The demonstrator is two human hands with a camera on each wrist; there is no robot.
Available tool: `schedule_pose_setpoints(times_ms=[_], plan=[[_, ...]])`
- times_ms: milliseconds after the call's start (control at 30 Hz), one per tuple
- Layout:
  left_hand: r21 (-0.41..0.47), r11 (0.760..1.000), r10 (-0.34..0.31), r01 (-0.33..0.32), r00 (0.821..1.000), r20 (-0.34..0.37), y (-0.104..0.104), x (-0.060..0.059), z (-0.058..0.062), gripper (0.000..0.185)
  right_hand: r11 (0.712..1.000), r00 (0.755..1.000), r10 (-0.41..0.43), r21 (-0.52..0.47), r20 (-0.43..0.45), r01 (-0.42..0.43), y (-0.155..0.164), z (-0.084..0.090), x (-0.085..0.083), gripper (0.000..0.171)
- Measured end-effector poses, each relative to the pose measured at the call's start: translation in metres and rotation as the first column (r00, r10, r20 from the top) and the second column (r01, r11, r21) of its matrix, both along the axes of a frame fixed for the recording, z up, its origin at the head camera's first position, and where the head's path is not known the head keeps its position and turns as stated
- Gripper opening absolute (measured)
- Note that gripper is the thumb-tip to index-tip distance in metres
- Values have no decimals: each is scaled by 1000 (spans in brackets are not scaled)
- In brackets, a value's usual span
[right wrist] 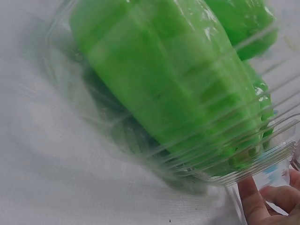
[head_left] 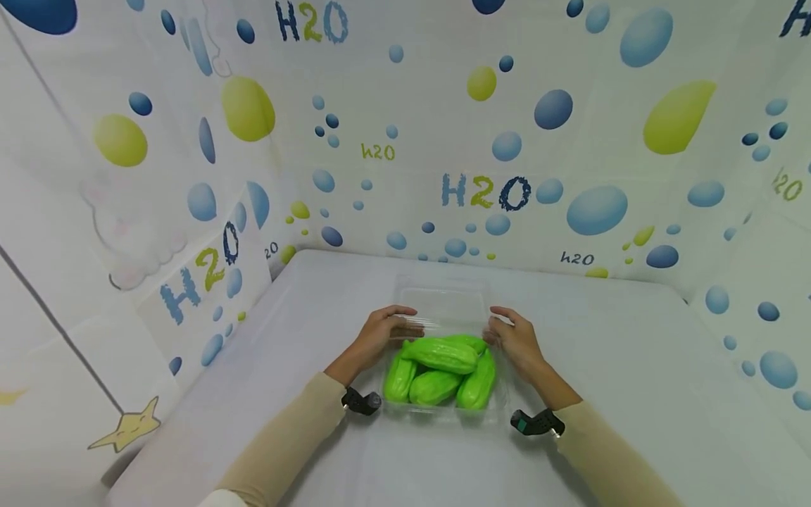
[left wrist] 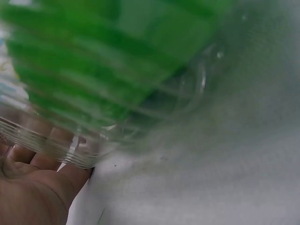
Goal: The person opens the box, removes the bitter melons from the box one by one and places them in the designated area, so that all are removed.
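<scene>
With the left hand (head_left: 379, 336) at ten o'clock and the right hand (head_left: 516, 343) at two o'clock, both gripping the clear container (head_left: 447, 324) on the tabletop (head_left: 621, 352), an uneven lift could tip it, spilling the green vegetables (head_left: 443, 355) (one lies across the others).
</scene>
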State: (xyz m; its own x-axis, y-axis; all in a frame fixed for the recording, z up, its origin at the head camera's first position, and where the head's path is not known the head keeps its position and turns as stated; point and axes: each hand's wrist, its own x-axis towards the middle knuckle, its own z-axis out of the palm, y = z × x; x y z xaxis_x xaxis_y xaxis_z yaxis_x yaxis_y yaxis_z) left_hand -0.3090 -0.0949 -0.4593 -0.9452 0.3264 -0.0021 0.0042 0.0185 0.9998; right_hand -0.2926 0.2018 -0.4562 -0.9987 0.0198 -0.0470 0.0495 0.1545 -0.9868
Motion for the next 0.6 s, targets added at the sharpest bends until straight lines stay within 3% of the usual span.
schedule_pose_setpoints(times_ms=[233, 400, 500, 600], plan=[[54, 999, -4, 4, 1000, 0, -8, -6, 4, 37, 1000, 1000, 17, 26, -23, -16, -4, 3, -3, 48], [36, 998, -58, 58, 998, -3, -18, -11, 9, 39, 992, 999, 14, 128, -41, -8, -6, 8, -6, 48], [20, 992, -123, 124, 992, -4, -27, -10, 6, 42, 967, 996, 2, 254, -93, 22, -6, 8, -1, 47], [2, 984, -181, 181, 984, -4, -35, -4, -1, 43, 899, 987, 3, 433, -163, 69, -7, 8, 8, 48]])
